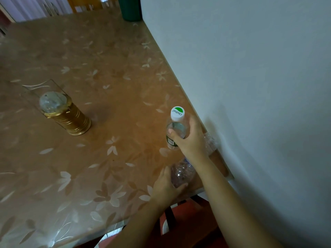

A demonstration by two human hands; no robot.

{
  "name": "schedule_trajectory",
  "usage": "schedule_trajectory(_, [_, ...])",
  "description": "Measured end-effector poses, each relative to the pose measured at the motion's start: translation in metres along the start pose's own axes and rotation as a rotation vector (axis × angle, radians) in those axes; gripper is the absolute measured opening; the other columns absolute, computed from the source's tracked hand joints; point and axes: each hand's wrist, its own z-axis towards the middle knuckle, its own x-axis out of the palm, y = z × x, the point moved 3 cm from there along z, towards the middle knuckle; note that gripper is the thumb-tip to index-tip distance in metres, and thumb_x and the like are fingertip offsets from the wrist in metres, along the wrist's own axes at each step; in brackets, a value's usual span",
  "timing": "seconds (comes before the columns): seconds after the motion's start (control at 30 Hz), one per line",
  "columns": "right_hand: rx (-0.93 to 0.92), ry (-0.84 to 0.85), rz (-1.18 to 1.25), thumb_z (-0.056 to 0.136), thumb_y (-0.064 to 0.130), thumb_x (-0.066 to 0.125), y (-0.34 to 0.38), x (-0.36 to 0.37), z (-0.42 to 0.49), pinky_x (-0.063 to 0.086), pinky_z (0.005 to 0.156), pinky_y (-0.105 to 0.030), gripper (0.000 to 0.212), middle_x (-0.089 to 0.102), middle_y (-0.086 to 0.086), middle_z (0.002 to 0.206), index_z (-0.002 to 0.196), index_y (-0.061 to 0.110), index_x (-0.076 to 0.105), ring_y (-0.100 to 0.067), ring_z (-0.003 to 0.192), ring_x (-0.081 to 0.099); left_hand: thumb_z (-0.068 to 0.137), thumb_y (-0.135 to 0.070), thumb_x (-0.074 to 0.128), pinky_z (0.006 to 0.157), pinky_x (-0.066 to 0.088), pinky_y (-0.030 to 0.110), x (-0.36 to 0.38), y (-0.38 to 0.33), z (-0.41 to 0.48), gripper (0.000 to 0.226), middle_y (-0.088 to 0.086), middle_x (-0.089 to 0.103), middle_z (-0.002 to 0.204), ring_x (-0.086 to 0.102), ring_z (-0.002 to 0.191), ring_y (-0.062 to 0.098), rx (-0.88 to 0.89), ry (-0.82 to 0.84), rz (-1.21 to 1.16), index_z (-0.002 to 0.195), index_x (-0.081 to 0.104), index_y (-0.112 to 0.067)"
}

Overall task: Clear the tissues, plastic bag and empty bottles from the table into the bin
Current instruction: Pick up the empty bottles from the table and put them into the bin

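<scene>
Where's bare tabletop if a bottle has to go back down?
Wide bare stretch between the gold canister and the capped bottle, also toward the green container. Crowded by the wall: both hands, crushed bottle, clear plastic.

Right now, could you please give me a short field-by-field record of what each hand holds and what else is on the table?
right hand: closed around the upright capped bottle, white cap with green mark
left hand: closed on a crumpled clear bottle near the table's front corner
behind right hand: crinkled clear plastic by the wall, kind unclear
table: brown floral cover
other items: gold lantern at left; dark green container at far edge
bin: not in view
tissues: none visible
</scene>
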Motion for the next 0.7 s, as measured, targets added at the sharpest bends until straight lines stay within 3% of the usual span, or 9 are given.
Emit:
schedule_trajectory(0.13, [-0.001,-0.001,0.035,0.075,0.030,0.072,-0.002,0.001,-0.003,0.044,0.083,-0.023,0.059,0.050,0.003,0.124,0.126,0.025,0.041,-0.010,0.113,0.045,0.072,-0.034,0.074,0.090,0.045,0.026,-0.001,0.001,-0.003,0.074,-0.005,0.046,0.121,0.048,0.111,0.011,-0.014,-0.019,-0.064,0.133,0.035,-0.020])
schedule_trajectory(0.23, [0.000,0.000,0.036,0.076,0.029,0.072,-0.001,-0.002,-0.004,0.040,0.075,-0.009,0.058,0.050,0.003,0.123,0.125,0.024,0.043,-0.009,0.110,0.046,0.073,-0.031,0.074,0.083,0.041,0.016,-0.005,0.001,-0.005,0.069,-0.010,0.043,0.112,0.047,0.106,0.008,0.004,-0.053,-0.083,0.130,0.038,-0.019])
schedule_trajectory(0.3, [-0.003,-0.006,0.035,0.076,0.028,0.073,0.002,-0.006,-0.006,0.040,0.068,-0.002,0.057,0.051,0.003,0.122,0.125,0.022,0.044,-0.007,0.108,0.046,0.071,-0.031,0.075,0.082,0.043,0.018,-0.008,0.003,-0.007,0.067,-0.011,0.045,0.112,0.049,0.103,0.006,-0.007,-0.063,-0.114,0.127,0.041,-0.020])
schedule_trajectory(0.4, [0.003,-0.045,0.014,0.076,0.027,0.073,0.006,-0.011,-0.011,0.037,0.077,0.001,0.059,0.048,0.009,0.117,0.126,0.019,0.044,-0.003,0.106,0.043,0.066,-0.033,0.078,0.081,0.051,0.024,-0.015,0.009,-0.010,0.063,-0.003,0.054,0.114,0.056,0.097,0.006,-0.064,-0.059,-0.189,0.119,0.045,-0.025])
schedule_trajectory(0.47, [-0.009,-0.058,0.019,0.075,0.028,0.073,0.009,-0.011,-0.014,0.040,0.086,-0.010,0.060,0.047,0.010,0.115,0.126,0.018,0.043,-0.005,0.107,0.044,0.064,-0.032,0.079,0.075,0.051,0.018,-0.023,0.012,-0.015,0.063,-0.001,0.056,0.113,0.057,0.095,0.005,-0.086,-0.078,-0.224,0.117,0.046,-0.025])
schedule_trajectory(0.53, [-0.007,-0.042,0.033,0.075,0.029,0.073,0.012,-0.009,-0.016,0.045,0.085,-0.025,0.059,0.049,0.007,0.113,0.124,0.017,0.044,-0.008,0.103,0.048,0.063,-0.033,0.079,0.070,0.048,0.013,-0.035,0.017,-0.022,0.062,-0.002,0.056,0.113,0.058,0.094,0.005,-0.101,-0.119,-0.238,0.115,0.047,-0.026])
schedule_trajectory(0.7, [-0.014,-0.002,0.141,0.074,0.025,0.075,0.027,0.002,-0.024,0.040,0.072,-0.012,0.054,0.055,0.001,0.113,0.119,0.017,0.047,-0.011,0.100,0.053,0.060,-0.033,0.079,0.070,0.048,0.018,-0.072,0.029,-0.047,0.059,-0.002,0.057,0.108,0.059,0.090,0.008,-0.138,-0.228,-0.230,0.110,0.047,-0.033])
